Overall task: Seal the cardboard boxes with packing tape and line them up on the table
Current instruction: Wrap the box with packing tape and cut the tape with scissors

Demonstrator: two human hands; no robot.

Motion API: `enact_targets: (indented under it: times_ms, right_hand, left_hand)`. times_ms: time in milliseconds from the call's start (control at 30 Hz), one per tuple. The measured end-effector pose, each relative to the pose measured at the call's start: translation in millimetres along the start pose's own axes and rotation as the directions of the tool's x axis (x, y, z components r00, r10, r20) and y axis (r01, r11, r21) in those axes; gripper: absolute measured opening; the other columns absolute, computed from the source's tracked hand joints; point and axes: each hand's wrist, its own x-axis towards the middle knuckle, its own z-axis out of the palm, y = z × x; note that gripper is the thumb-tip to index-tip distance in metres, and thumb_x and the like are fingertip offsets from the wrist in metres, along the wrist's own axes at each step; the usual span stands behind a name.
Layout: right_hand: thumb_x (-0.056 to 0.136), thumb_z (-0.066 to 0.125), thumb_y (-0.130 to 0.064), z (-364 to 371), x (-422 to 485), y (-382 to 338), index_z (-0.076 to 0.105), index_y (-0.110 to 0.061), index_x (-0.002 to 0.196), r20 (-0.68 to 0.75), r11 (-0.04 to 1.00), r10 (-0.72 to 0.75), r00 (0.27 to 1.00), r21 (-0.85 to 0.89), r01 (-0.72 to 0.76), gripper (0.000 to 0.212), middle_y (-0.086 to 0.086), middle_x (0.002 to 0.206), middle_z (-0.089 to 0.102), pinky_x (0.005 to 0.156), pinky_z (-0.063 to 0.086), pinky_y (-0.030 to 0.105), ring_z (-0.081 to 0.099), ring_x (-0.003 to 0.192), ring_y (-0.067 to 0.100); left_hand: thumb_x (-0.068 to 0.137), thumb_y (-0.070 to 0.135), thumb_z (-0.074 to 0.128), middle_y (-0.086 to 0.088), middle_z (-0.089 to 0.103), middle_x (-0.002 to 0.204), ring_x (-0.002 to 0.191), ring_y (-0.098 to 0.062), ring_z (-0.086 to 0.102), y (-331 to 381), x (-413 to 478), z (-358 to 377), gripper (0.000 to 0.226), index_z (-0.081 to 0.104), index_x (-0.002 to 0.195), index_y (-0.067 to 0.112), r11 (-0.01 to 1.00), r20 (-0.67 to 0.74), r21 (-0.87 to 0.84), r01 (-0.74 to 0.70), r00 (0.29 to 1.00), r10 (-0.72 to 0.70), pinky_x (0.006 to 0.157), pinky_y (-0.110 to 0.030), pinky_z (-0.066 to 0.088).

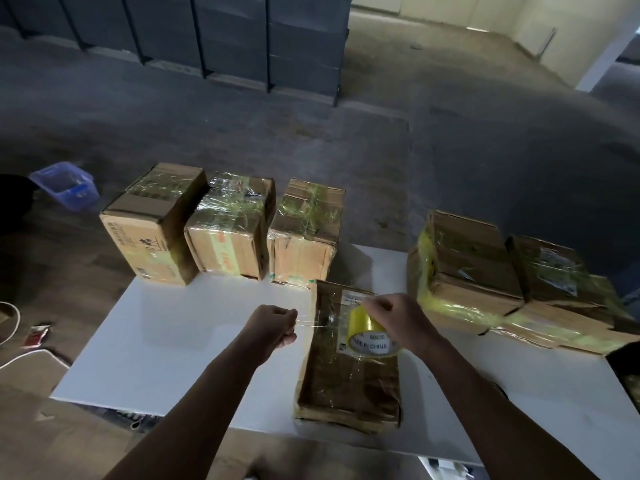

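A flat cardboard box (349, 382) lies near the front edge of the white table (166, 341). Above it my right hand (394, 318) grips a yellowish roll of packing tape (369, 336). My left hand (273, 327) pinches the free end of a clear tape strip (313, 323) stretched between the hand and the roll, over the box's left edge. Three taped boxes stand in a row at the table's far left: one (156, 223), a second (230, 230), a third (306, 233). Two more taped boxes (502, 278) sit at the right.
A blue plastic crate (65, 185) sits on the floor beyond the table's left corner. A white cable (14, 344) and a red packet (36, 336) lie on the floor at left. Dark shelving units (207, 36) stand at the far side of the room.
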Motion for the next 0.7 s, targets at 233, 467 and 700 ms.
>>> enact_targets:
  times_ms: [233,467,700]
  right_hand:
    - [0.095,0.052,-0.036,21,1,-14,0.035,-0.024,0.05,-0.028,0.955,-0.034,0.999,-0.294,0.024,0.05,-0.006,0.048,0.036,0.046,0.024,0.023,0.033,0.044,0.006]
    - [0.094,0.048,-0.045,36,4,-14,0.059,-0.016,0.064,-0.033,0.922,0.006,0.999,-0.386,-0.019,0.044,-0.006,0.057,0.047,0.054,0.034,0.024,0.051,0.061,0.013]
    - [0.095,0.046,-0.045,40,8,-12,0.051,-0.016,0.063,-0.048,0.888,0.038,0.998,-0.457,-0.055,0.044,-0.004,0.059,0.045,0.053,0.032,0.023,0.049,0.063,0.014]
  left_hand:
    - [0.091,0.02,0.065,-0.008,0.05,0.068,0.067,-0.016,0.055,-22,8,-7,0.029,0.057,0.072,0.0,0.998,0.071,-0.061,0.028,0.997,-0.024,0.068,-0.024,0.051]
    - [0.086,0.019,0.07,-0.012,0.064,0.099,0.09,-0.022,0.064,-33,21,-4,0.015,0.064,0.086,0.005,0.999,0.037,-0.043,0.025,0.999,-0.023,0.076,-0.027,0.052]
    - [0.087,0.017,0.069,-0.012,0.063,0.094,0.086,-0.022,0.063,-37,32,1,0.013,0.063,0.081,0.006,0.999,0.016,-0.041,0.019,1.0,-0.018,0.076,-0.028,0.053]
